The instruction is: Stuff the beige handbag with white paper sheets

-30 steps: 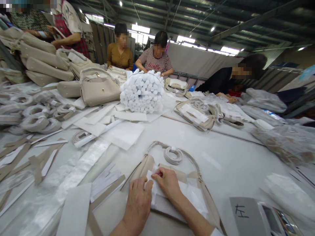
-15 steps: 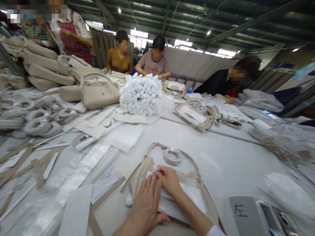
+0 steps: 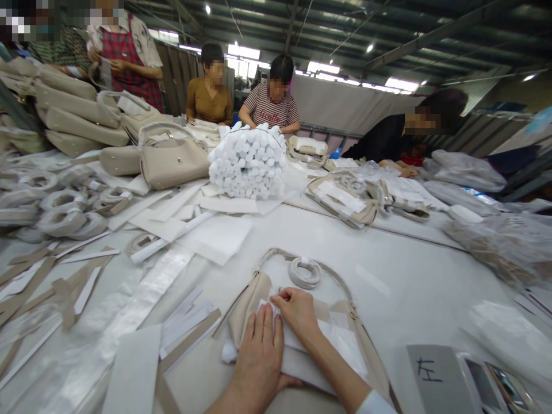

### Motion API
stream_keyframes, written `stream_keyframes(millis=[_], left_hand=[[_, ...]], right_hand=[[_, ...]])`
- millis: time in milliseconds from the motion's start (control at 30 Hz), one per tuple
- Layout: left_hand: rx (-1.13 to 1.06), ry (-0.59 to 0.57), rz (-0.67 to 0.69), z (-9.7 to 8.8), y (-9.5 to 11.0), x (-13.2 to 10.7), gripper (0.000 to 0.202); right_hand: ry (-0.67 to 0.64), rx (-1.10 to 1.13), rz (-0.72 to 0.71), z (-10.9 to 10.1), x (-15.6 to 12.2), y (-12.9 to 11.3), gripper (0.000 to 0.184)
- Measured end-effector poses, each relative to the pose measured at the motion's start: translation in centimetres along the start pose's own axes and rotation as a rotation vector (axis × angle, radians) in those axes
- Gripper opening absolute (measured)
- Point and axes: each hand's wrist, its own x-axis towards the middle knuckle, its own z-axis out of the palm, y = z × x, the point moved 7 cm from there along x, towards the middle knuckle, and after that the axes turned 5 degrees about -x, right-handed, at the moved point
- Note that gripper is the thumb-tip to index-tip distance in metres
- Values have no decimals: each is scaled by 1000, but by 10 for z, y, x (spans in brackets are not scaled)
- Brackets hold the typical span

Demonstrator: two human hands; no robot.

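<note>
A beige handbag (image 3: 250,307) lies flat on the table just in front of me, its strap looped away from me. White wrapping sheet (image 3: 345,345) covers part of its front. My left hand (image 3: 261,359) rests palm down on the bag, fingers stretched out and lying flat. Beside its fingertips, my right hand (image 3: 295,310) has thumb and forefinger pinched together at the edge of the white sheet. Whatever sits between those fingertips is too small to make out. A coiled strap (image 3: 305,271) lies inside the loop of the bag's strap.
Strips of card (image 3: 66,299) and coiled straps (image 3: 64,210) spread over the left side. Beyond stand a finished-looking handbag (image 3: 172,161) and a bundle of white rolls (image 3: 248,164). A grey marked card (image 3: 435,376) lies at right, near plastic bags (image 3: 509,241). Several people work around the table.
My right hand's fingers have shifted slightly along the bag and are drawn into a tighter pinch. My left hand stays flat on the bag. The view has turned slightly.
</note>
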Motion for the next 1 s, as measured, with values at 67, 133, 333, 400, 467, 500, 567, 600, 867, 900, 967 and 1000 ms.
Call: stream_keyframes(millis=[67,133,333,400,467,500,567,600,867,900,967,1000], left_hand=[[7,2,7,0,0,0,106],[7,10,15,-1,0,0,105],[2,25,16,-2,1,1,102],[-14,24,16,-3,1,1,100],[-34,35,8,-4,1,2,97],[-42,42,4,-5,1,2,96],[-53,51,-8,-7,1,2,94],[-53,51,-14,-8,1,2,93],[-49,16,-31,-6,-1,3,87],[-47,12,-37,-6,-1,3,87],[-46,3,-37,-6,0,2,86],[-45,2,-36,-6,0,2,85]], right_hand=[[48,-7,38,-3,1,3,10],[69,9,56,-7,-1,4,12],[-6,-162,-288,-16,-28,-20,29],[-77,-387,-386,-9,-36,-28,28],[-145,-545,-365,-2,-35,-30,25],[-169,-589,-337,1,-33,-30,25],[-222,-633,-281,4,-28,-30,26],[-248,-646,-256,5,-25,-30,26],[-446,-495,-226,4,8,-27,39],[-475,-452,-223,5,13,-26,41],[-522,-369,-209,9,22,-24,45],[-539,-332,-198,10,26,-22,48]])
